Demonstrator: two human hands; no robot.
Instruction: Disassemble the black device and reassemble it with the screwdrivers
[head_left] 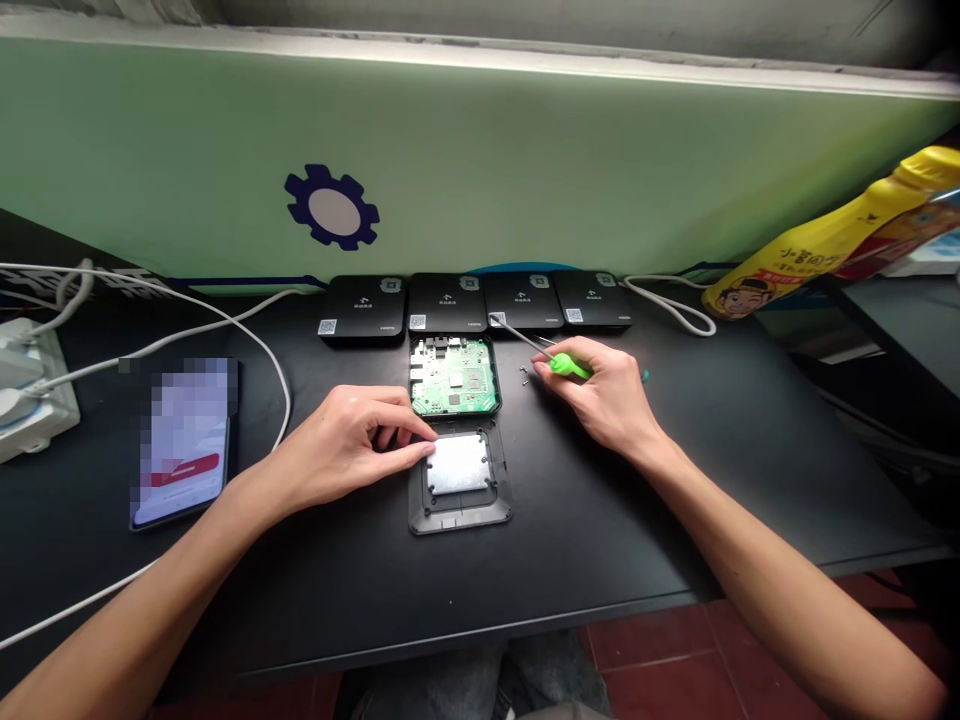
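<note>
My right hand (611, 395) grips a screwdriver (566, 365) with a bright green handle; its long metal shaft points up and left, its tip in front of the black boxes. A second thin metal piece shows beside the shaft, too small to name. My left hand (367, 435) has thumb and index finger pinched at the upper left corner of a silver metal plate (459, 464). That plate lies on a black plastic cover (461, 518), flat on the table. Directly behind it sits an open black case with a green circuit board (457, 378). Small screws (524, 376) lie near my right fingertips.
Several closed black boxes (521, 300) stand in a row against the green panel (480, 150). A phone (186, 440) and a white power strip (34, 390) are on the left, with white cables around. A yellow bottle (817, 240) leans at the back right.
</note>
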